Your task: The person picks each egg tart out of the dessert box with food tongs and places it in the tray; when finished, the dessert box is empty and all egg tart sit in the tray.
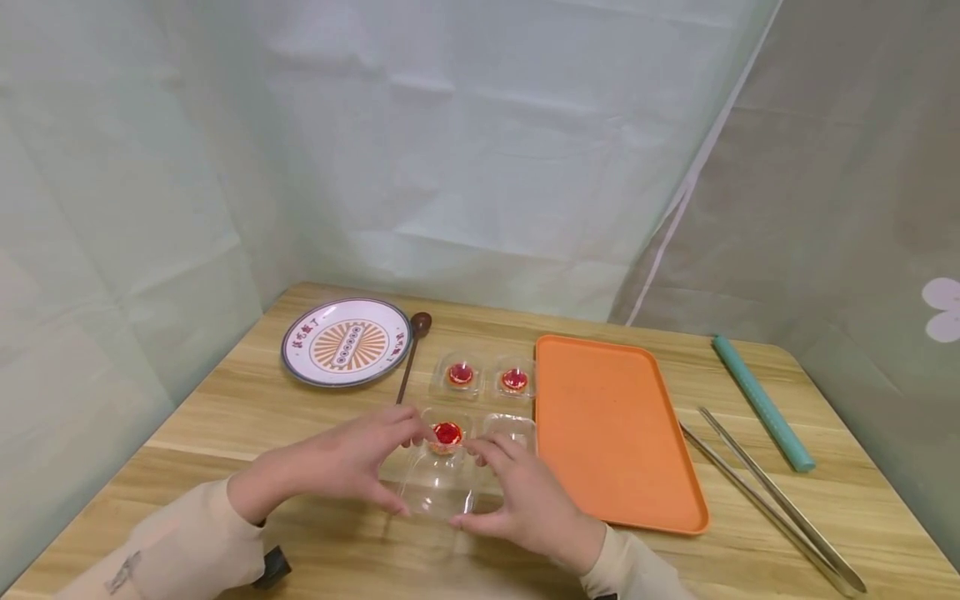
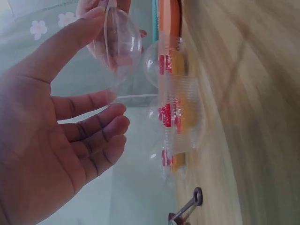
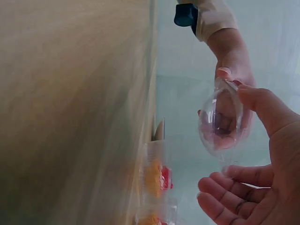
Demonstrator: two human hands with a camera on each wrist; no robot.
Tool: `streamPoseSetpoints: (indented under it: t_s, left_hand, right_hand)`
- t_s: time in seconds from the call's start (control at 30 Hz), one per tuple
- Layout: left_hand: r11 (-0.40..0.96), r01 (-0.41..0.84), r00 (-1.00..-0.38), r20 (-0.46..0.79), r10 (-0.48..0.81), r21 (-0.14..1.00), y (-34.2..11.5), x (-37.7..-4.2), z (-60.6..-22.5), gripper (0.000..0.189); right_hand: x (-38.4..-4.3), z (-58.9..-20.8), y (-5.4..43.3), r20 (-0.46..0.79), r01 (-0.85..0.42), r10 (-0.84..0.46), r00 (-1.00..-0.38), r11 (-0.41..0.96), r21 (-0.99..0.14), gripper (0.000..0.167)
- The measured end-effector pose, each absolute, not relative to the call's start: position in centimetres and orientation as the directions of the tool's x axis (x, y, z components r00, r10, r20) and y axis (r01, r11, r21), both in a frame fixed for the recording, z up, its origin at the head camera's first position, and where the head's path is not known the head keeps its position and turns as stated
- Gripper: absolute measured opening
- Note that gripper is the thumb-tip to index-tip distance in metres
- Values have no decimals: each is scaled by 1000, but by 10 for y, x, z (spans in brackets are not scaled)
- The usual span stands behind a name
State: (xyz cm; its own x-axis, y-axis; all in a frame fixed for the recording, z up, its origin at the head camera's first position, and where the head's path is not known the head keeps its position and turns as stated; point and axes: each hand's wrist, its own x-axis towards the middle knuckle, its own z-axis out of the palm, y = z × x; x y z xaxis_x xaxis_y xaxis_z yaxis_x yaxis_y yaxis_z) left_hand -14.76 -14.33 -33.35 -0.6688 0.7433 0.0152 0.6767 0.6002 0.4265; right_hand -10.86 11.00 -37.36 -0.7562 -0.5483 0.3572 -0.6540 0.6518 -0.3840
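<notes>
A clear plastic domed lid (image 1: pixel 437 492) is held in the air between both hands, dome facing down. My left hand (image 1: pixel 341 458) pinches its left edge between thumb and forefinger; the other fingers are loosely bent in the left wrist view. On the opposite edge, my right hand (image 1: pixel 528 504) has a similar pinch. Just beyond the lid sits a small red-topped tart (image 1: pixel 447 433) in a clear plastic base. Two more tarts, one left (image 1: pixel 461 374) and one right (image 1: pixel 514 381), sit under clear domes behind it. Another clear container (image 1: pixel 513 426) is partly hidden by my right hand.
An orange tray (image 1: pixel 611 433) lies right of the containers. Beyond it are metal tongs (image 1: pixel 780 500) and a teal rod (image 1: pixel 763 404). A patterned plate (image 1: pixel 348 343) and a dark long-handled spoon (image 1: pixel 411 354) lie at the back left. Curtains hang behind the wooden table (image 1: pixel 330 550).
</notes>
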Motion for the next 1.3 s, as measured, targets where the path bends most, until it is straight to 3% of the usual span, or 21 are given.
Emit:
streamPoseSetpoints:
  t_s: [0.33, 0.83, 1.3]
  left_hand:
    - [635, 647, -673, -77, 736, 422, -151, -144, -334, 74]
    - [654, 635, -669, -130, 731, 410, -158, -138, -347, 73]
    - [649, 682, -653, -118, 748, 336, -162, -136, -361, 78]
  right_hand:
    - [-104, -377, 97, 238, -630, -583, -777, 709, -319, 74]
    - [-104, -389, 85, 244, -694, -654, -716, 704, -152, 79]
    - [-103, -395, 80, 200, -698, -672, -713, 708, -109, 79]
